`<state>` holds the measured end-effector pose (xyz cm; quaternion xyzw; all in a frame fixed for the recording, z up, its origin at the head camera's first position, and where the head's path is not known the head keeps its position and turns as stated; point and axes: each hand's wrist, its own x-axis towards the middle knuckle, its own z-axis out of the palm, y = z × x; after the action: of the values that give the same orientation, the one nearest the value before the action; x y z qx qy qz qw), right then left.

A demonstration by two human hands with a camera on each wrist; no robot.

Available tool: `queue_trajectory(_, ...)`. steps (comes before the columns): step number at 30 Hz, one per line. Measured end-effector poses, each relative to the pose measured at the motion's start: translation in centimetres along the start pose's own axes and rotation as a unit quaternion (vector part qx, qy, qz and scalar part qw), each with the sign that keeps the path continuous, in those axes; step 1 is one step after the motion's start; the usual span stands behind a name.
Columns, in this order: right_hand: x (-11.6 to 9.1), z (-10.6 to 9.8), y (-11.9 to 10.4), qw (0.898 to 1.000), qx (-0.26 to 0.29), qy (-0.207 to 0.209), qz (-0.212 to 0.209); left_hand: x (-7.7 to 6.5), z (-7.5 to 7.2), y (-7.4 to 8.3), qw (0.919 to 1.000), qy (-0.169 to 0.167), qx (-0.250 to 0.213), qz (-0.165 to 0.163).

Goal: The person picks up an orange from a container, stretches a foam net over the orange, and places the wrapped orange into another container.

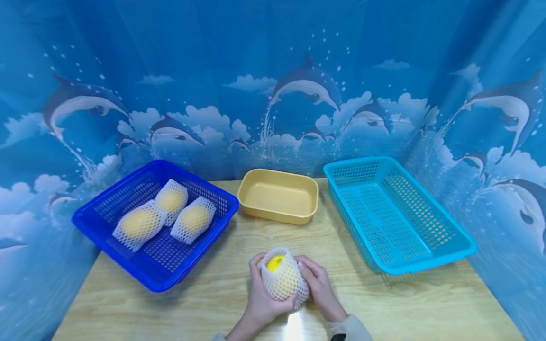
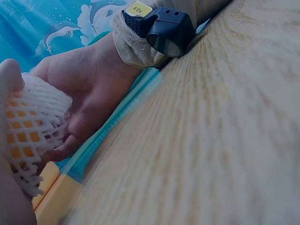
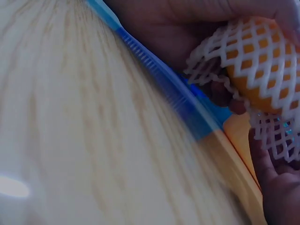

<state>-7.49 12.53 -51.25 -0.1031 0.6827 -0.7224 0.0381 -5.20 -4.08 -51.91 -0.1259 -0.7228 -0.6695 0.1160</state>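
A yellow fruit [image 1: 275,263] shows through the open upper end of a white foam net sleeve [image 1: 283,282]. My left hand [image 1: 265,300] grips the sleeved fruit from the left, thumb across its near side. On the other side, my right hand [image 1: 320,286] holds the sleeve with bent fingers. In the left wrist view the right hand [image 2: 89,89] lies against the net's edge, its fingertips partly hidden. Orange-yellow skin fills the mesh of the foam net [image 3: 262,61] in the right wrist view, where the right hand [image 3: 283,192] is at the loose lower end.
To the left, a dark blue basket [image 1: 155,285] contains 3 yellow fruits [image 1: 138,223] in foam nets. A small tan tray [image 1: 279,215] stands at the back middle. At right is a turquoise basket [image 1: 420,266]. A dolphin-print curtain [image 1: 239,57] borders the wooden table [image 1: 204,303].
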Motion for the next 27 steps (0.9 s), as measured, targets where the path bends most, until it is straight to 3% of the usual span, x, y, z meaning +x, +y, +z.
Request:
queue_trajectory(8,-0.1,-0.4,0.0,0.993,0.091,-0.062,0.037,0.2,-0.3,0.2,0.9984,-0.018,-0.026,-0.047)
queue_trajectory(13,0.0,-0.7,-0.1,0.979,0.162,-0.113,0.055,0.6,-0.9,-0.3,0.9963,-0.031,-0.063,-0.049)
queue_trajectory(17,0.1,-1.1,-0.2,0.965,0.209,-0.144,0.066,1.0,-1.3,-0.4,0.9896,-0.045,-0.121,-0.064)
queue_trajectory(20,0.2,-1.3,-0.2,0.959,0.23,-0.149,0.066,1.3,-1.5,-0.4,0.9844,-0.057,-0.144,-0.082)
queue_trajectory(27,0.3,-1.3,-0.2,0.959,0.248,-0.128,0.049,1.5,-2.1,-0.4,0.9914,-0.041,-0.105,-0.066)
